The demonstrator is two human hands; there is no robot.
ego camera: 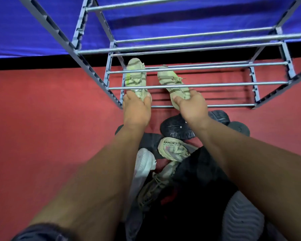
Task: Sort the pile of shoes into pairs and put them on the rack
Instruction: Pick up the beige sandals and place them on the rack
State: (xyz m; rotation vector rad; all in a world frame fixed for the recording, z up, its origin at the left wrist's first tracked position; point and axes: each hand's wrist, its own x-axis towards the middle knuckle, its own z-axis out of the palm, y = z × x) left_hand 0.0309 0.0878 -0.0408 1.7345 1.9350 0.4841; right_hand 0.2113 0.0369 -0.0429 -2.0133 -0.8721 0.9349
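At the centre of the frame, one green shoe (135, 76) is gripped at its heel by the left hand (136, 108), its mate (169, 79) by the right hand (192, 106), seemingly to be set paired on the bottom bars of the rack (233, 83).

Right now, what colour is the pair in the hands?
Both sneakers are pale green with darker stripes; head view.

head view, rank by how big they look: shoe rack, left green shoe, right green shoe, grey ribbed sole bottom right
1. shoe rack, by far.
2. grey ribbed sole, but nearest the camera.
3. left green shoe and right green shoe look alike: tied.
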